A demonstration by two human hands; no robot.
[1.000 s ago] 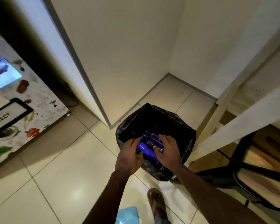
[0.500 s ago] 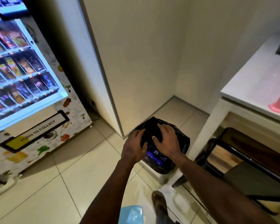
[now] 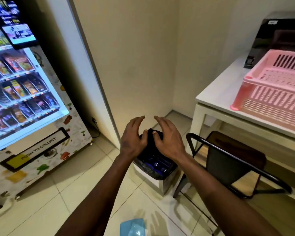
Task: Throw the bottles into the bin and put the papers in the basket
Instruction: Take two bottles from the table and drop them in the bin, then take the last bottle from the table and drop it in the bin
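Observation:
A small white bin (image 3: pixel 157 182) lined with a black bag stands on the floor in the corner. Purple bottles (image 3: pixel 157 163) lie inside it. My left hand (image 3: pixel 132 139) and my right hand (image 3: pixel 168 140) hover above the bin with fingers spread and nothing in them. The hands hide the far part of the bin's opening. A pink slatted basket (image 3: pixel 272 99) sits on the white table (image 3: pixel 216 92) at the right. No papers show in view.
A lit vending machine (image 3: pixel 24 92) fills the left side. A black folding chair (image 3: pixel 232 160) stands under the table, right beside the bin. A black appliance (image 3: pixel 279 36) sits behind the basket. A light blue object (image 3: pixel 133 227) lies at the bottom edge.
My view has risen and pulled back from the bin. Both hands lifted off the purple bottles, which now lie in the bin, and the fingers spread apart.

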